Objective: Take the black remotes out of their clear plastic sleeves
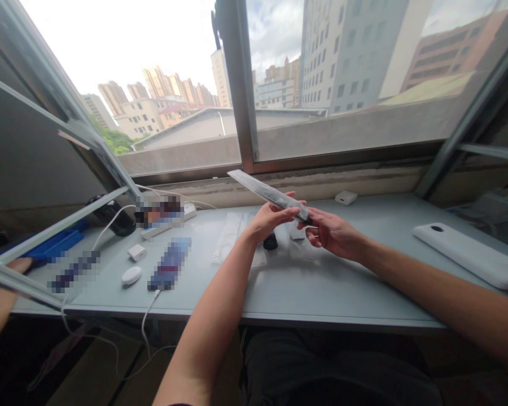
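Note:
Above the desk, both hands hold a long, flat clear plastic bag tilted up toward the window. Something dark lies along its near end; I cannot make out its kind. My left hand grips the bag from the left, thumb on top and fingers behind. At the bag's near right end, my right hand pinches it with bent fingers. Beneath the hands sits a small black object, partly covered by my left wrist. Clear plastic packaging lies flat on the desk left of my left forearm.
A phone with a cable, a white oval case, a white charger and a power strip lie left. At right are a long white device and a white adapter. Another person's arm reaches in at far left.

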`<state>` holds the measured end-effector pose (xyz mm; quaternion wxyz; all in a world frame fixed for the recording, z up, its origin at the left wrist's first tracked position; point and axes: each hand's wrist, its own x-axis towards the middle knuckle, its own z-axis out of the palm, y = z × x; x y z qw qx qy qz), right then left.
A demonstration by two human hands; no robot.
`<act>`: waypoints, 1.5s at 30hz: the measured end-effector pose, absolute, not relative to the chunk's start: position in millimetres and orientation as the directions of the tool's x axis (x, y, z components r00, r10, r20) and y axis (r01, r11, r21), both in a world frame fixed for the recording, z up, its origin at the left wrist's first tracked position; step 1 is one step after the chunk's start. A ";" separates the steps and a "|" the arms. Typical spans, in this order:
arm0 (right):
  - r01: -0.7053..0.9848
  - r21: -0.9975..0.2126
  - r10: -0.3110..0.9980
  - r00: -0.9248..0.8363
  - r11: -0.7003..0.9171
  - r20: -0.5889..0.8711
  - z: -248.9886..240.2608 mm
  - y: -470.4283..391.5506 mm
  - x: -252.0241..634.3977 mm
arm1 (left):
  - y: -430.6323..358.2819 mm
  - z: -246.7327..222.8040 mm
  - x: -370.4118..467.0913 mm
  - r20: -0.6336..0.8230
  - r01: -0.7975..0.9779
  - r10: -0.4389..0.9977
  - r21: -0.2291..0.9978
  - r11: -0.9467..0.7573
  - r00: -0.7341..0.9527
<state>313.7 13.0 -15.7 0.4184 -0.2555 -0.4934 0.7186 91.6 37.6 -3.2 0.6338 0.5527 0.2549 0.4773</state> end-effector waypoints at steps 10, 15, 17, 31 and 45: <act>-0.377 -0.906 0.869 -0.494 -0.194 0.019 -14.9 16.9 318.0 | 46.8 -0.3 78.0 0.251 -0.538 0.948 0.835 -0.111 0.194; -0.362 -0.907 0.903 -0.427 -0.216 -0.045 -9.3 15.6 315.6 | 47.3 -0.8 78.7 0.237 -0.532 0.962 0.837 -0.130 0.138; -0.366 -0.909 0.922 -0.384 -0.199 -0.047 -6.2 15.2 315.0 | 50.2 -3.0 78.4 0.242 -0.532 0.966 0.832 -0.160 0.088; -0.309 -0.951 0.934 -0.338 0.006 0.116 -5.2 11.4 315.6 | 56.3 -1.8 73.0 0.252 -0.410 0.963 0.872 -0.268 -0.093; -0.351 -0.934 0.858 -0.499 -0.070 0.123 -10.2 9.8 319.0 | 41.3 -4.4 90.6 0.256 -0.231 0.944 0.951 -0.207 0.209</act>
